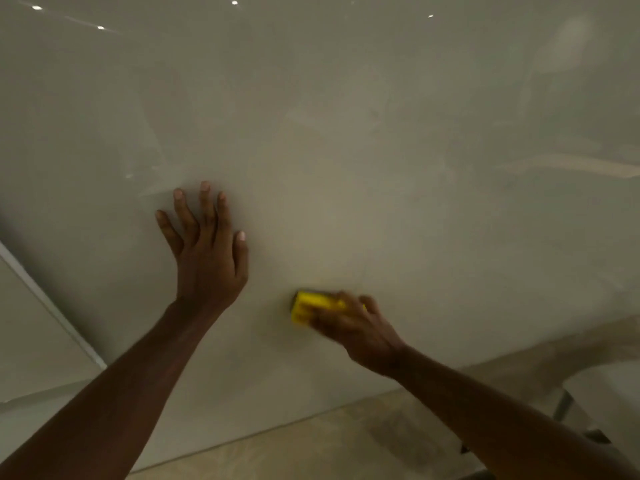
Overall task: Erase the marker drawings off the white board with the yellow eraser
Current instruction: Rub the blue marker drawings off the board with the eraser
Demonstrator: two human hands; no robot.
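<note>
A large glossy white board [346, 150] fills most of the view. My left hand [207, 251] lies flat against it, fingers spread, holding nothing. To its lower right, my right hand [356, 327] presses the yellow eraser [308, 306] on the board; the hand and eraser are blurred. My fingers cover the eraser's right part. I see no clear marker lines on the board, only faint smears and reflections.
The board's left edge has a pale frame [52, 303] running diagonally. Below the board is a beige floor [311, 445]. A white object with a metal leg [568, 403] stands at the lower right.
</note>
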